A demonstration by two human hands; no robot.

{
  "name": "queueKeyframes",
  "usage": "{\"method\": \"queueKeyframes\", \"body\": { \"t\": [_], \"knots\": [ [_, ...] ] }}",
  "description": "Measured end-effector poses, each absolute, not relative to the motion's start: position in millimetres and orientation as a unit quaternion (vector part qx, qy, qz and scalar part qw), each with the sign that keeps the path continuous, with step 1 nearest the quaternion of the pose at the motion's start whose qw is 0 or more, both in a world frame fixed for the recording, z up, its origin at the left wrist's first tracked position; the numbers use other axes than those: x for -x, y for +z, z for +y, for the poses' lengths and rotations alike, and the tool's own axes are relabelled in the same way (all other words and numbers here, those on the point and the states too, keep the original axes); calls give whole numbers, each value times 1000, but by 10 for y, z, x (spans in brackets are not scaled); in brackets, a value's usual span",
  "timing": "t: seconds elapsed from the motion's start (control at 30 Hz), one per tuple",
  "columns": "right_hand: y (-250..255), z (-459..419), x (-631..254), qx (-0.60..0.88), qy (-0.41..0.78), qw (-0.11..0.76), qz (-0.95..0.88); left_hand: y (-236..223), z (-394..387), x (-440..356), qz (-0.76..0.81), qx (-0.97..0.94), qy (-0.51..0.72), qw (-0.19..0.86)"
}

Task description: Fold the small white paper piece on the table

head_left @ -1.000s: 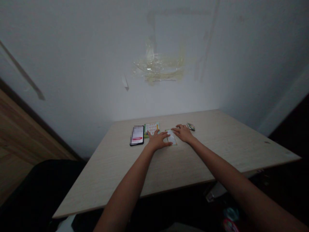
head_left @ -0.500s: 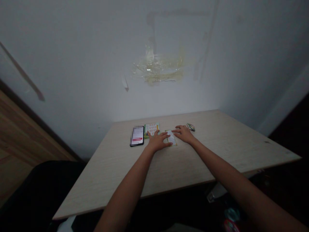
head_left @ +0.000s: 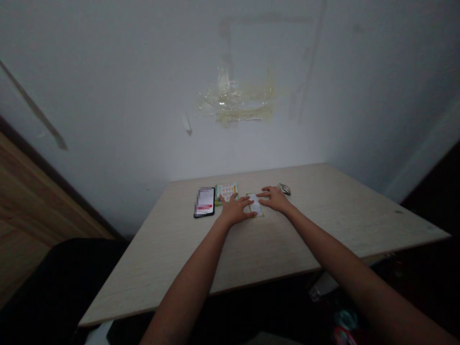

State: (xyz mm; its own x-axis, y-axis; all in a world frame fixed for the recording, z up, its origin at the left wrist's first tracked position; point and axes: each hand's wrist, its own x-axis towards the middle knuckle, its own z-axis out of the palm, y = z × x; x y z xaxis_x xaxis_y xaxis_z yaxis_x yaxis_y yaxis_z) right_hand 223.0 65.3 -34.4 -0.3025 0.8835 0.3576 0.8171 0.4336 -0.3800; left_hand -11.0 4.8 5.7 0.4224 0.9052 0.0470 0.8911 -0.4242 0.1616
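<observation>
Two hands rest at a small printed card (head_left: pixel 256 205) lying flat on a pale desk (head_left: pixel 287 239).

The left hand (head_left: pixel 235 209) has its fingers spread apart, some of them over the card's left side and one reaching the green-edged leaflet (head_left: pixel 227 190) behind it. The right hand (head_left: pixel 275 198) lies low on the other side, fingers a little apart, with the tips at the card's upper right edge; neither hand is clamped on anything. The card sits between the two hands, toward the wall side of the desk. Left of the leaflet, just beside it, a phone (head_left: pixel 204 202) lies with its screen up and lit, partly blurred out. A small crumpled packet (head_left: pixel 284 189) is just beyond the right hand. Clear and yellowed tape (head_left: pixel 244 103) clings to the wall (head_left: pixel 143 96) above.
</observation>
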Motion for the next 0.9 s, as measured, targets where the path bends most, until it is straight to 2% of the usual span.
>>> {"method": "queueKeyframes", "body": {
  "t": [0.4,0.9],
  "knots": [
    [-342,621,-2352,472,109,273,-831,80,33,112,533,-843,56,54],
    [-363,599,-2473,443,161,213,-856,62,29,126,532,-842,67,60]
  ]
}}
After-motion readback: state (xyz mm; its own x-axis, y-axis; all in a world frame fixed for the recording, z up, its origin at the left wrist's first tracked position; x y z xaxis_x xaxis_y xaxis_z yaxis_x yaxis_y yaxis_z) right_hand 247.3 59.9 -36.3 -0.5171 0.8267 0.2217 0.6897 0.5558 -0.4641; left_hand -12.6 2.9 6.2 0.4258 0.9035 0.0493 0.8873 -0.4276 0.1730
